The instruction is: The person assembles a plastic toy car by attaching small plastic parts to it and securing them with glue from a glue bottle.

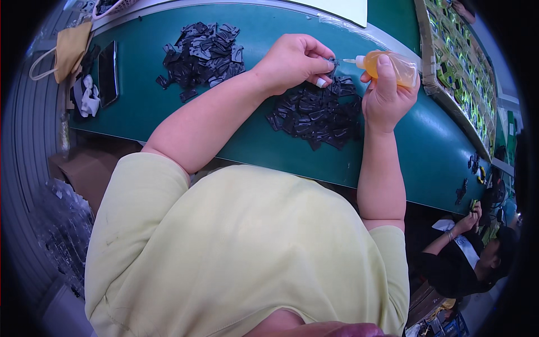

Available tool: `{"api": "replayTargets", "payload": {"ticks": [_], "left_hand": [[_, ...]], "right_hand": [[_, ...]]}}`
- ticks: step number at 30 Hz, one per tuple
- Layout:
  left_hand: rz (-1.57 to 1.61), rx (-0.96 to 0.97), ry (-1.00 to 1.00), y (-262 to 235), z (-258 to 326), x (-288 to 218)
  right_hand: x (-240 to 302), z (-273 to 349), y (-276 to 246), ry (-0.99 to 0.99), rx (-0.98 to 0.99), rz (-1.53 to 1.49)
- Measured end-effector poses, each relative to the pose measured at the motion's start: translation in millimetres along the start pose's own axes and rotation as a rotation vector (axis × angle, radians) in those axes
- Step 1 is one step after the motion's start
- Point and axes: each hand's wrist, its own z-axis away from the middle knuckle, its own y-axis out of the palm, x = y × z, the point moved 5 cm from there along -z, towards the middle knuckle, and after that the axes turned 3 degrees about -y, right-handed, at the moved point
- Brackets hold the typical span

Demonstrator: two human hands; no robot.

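Note:
Between the thumb and fingers of my left hand point(297, 63) is a small black plastic part point(333, 67), mostly hidden by the fingertips. A white wrap covers one fingertip of that hand. My right hand point(387, 92) is closed around a clear squeeze bottle point(393, 66) of amber liquid, tilted on its side. Its thin nozzle points left and reaches the black part; whether it touches cannot be made out. Below my hands lies a pile of black plastic parts point(317, 115). A second pile of such parts point(205, 53) lies farther left.
On the green table point(252, 140), a dark phone point(108, 73) lies at the left, near a yellow face mask point(72, 51). A pink basket point(115, 7) stands at the far left. At the right is a large tray point(457, 73) of shiny green pieces. Another person point(457, 253) works at lower right.

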Motion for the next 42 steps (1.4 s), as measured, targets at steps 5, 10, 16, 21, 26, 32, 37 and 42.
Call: {"api": "replayTargets", "payload": {"ticks": [5, 10, 16, 21, 26, 32, 37, 42], "left_hand": [[-0.002, -0.002, 0.010, 1.1, -0.4, 0.0], [-0.002, -0.002, 0.017, 0.7, -0.9, 1.2], [-0.012, 0.002, 0.026, 1.3, -0.7, 0.7], [-0.032, 0.012, 0.031, 2.2, 0.7, -1.4], [0.001, -0.004, 0.009, -1.3, 0.6, 0.1], [0.034, -0.009, 0.002, -3.1, -0.9, 1.1], [0.028, -0.016, 0.003, -3.0, -0.9, -0.4], [0.021, -0.015, 0.007, -3.9, -0.9, 1.3]], "right_hand": [[-0.5, 0.0, 0.3, 0.024, 0.003, 0.024], [-0.7, -0.1, 0.4, 0.025, 0.008, 0.030], [-0.4, 0.4, 2.2, 0.025, 0.013, 0.043], [-0.1, 0.1, 0.0, 0.018, -0.014, 0.082], [0.8, -3.5, -8.4, 0.053, -0.072, -0.072], [3.6, 1.9, -4.1, 0.129, -0.043, -0.082], [1.9, 4.8, -1.9, 0.146, 0.031, -0.017], [1.6, 5.2, -0.3, 0.132, 0.065, -0.011]]}}
